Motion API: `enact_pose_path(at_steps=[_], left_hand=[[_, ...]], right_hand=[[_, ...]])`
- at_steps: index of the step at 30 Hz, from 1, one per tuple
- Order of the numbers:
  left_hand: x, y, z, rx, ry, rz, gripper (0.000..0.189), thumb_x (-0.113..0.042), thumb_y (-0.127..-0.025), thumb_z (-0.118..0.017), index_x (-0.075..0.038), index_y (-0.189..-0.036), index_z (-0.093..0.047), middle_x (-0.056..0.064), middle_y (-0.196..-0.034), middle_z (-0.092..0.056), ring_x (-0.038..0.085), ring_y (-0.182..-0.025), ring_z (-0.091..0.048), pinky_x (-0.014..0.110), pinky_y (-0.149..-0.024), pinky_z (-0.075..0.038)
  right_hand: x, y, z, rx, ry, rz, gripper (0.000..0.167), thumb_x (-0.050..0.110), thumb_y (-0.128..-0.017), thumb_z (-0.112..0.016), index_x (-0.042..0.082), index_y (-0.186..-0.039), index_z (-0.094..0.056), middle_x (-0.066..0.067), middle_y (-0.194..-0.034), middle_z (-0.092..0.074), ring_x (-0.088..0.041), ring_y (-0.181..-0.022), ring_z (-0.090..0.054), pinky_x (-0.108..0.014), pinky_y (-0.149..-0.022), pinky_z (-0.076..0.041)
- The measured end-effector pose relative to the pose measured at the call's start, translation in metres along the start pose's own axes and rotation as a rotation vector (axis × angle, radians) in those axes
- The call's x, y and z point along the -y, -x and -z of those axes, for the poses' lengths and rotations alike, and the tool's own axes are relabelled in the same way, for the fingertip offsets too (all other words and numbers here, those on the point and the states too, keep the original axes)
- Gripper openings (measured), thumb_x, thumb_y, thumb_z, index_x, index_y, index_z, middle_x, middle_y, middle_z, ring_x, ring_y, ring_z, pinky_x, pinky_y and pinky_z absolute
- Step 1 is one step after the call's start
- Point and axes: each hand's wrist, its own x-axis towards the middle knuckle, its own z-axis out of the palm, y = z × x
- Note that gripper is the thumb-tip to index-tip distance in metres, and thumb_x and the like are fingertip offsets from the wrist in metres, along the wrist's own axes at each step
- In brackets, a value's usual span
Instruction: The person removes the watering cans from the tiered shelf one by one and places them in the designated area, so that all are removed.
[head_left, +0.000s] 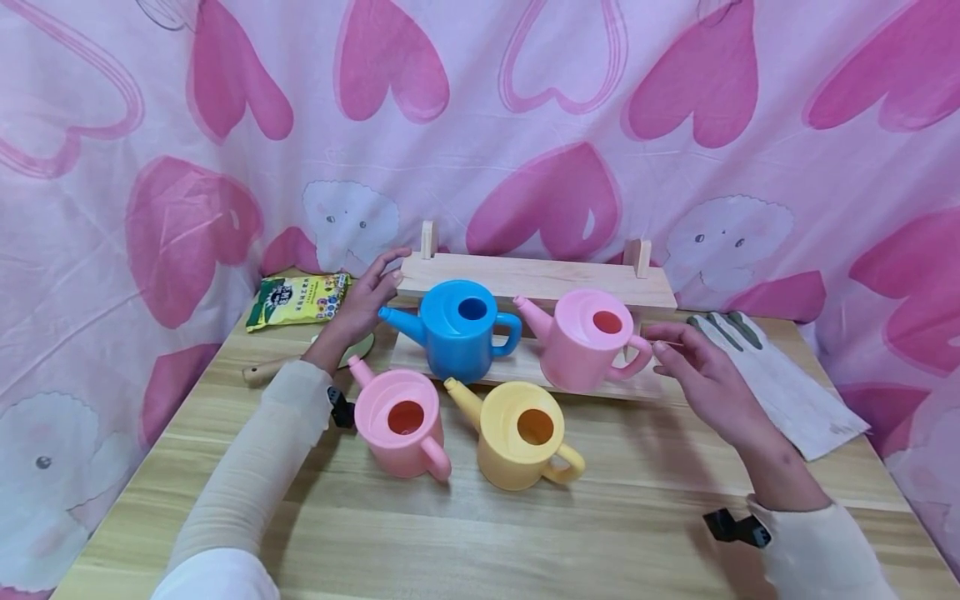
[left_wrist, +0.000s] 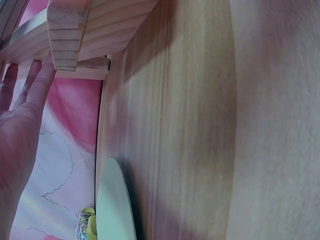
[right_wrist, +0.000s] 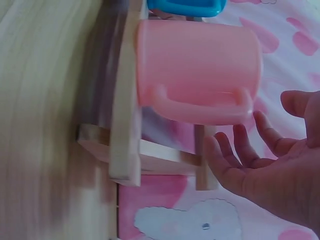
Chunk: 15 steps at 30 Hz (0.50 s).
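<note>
A wooden two-tier shelf (head_left: 540, 279) stands at the back of the table. On its lower board sit a blue watering can (head_left: 453, 350) and a pink watering can (head_left: 573, 358), spouts pointing left. Another pink watering can (head_left: 397, 417) and a yellow watering can (head_left: 517, 442) stand on the table in front. At the shelf's left end is my left hand (head_left: 360, 308), its extended fingers reaching to the upper board. My right hand (head_left: 708, 379) is beside the handle of the shelf's pink can, fingers loosely bent and thumb apart; whether a fingertip touches the handle is unclear.
Left of the shelf lie a yellow-green packet (head_left: 296, 300) and a round pale green tool with a wooden handle (head_left: 266, 371), partly behind the left arm. White gloves (head_left: 787, 383) with green markings lie at right. A heart-patterned curtain (head_left: 420, 167) hangs behind the table.
</note>
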Motion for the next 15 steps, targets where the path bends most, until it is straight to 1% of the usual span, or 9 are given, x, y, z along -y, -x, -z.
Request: enact_pose_path(at_steps=[4,8,12,15], left_hand=[[0.001,0.000,0.000,0.000,0.002,0.001,0.051,-0.040,-0.110,-0.048,-0.026,-0.158,-0.038,0.009,-0.161,-0.035,0.032,-0.142,-0.039,0.057,-0.116,-0.033],[0.001,0.000,0.001,0.002,-0.001,0.002,0.051,-0.040,-0.110,-0.048,-0.027,-0.158,-0.038,0.009,-0.161,-0.034,0.033,-0.142,-0.039,0.058,-0.116,-0.032],[0.002,-0.001,0.001,0.002,-0.007,0.003,0.051,-0.040,-0.110,-0.047,-0.028,-0.159,-0.037,0.010,-0.162,-0.033,0.033,-0.143,-0.038,0.058,-0.117,-0.031],[0.001,0.000,0.001,0.002,-0.006,0.003,0.051,-0.040,-0.110,-0.047,-0.027,-0.159,-0.037,0.010,-0.162,-0.033,0.033,-0.144,-0.037,0.058,-0.117,-0.030]], right_hand=[[-0.004,-0.004,-0.005,0.054,-0.077,-0.050,0.044,0.033,-0.111,-0.047,0.004,-0.143,-0.050,-0.012,-0.140,-0.051,-0.019,-0.112,-0.057,-0.023,-0.087,-0.056],[-0.006,-0.007,-0.008,0.086,-0.140,-0.103,0.049,0.038,-0.111,-0.047,0.004,-0.146,-0.048,-0.015,-0.141,-0.048,-0.023,-0.116,-0.055,-0.027,-0.088,-0.057],[-0.007,-0.009,-0.011,0.095,-0.180,-0.123,0.051,0.039,-0.110,-0.049,0.003,-0.145,-0.048,-0.021,-0.134,-0.051,-0.027,-0.115,-0.055,-0.030,-0.088,-0.057],[-0.008,-0.009,-0.012,0.101,-0.180,-0.133,0.050,0.040,-0.109,-0.049,0.003,-0.144,-0.049,-0.022,-0.127,-0.054,-0.027,-0.113,-0.058,-0.032,-0.089,-0.057]])
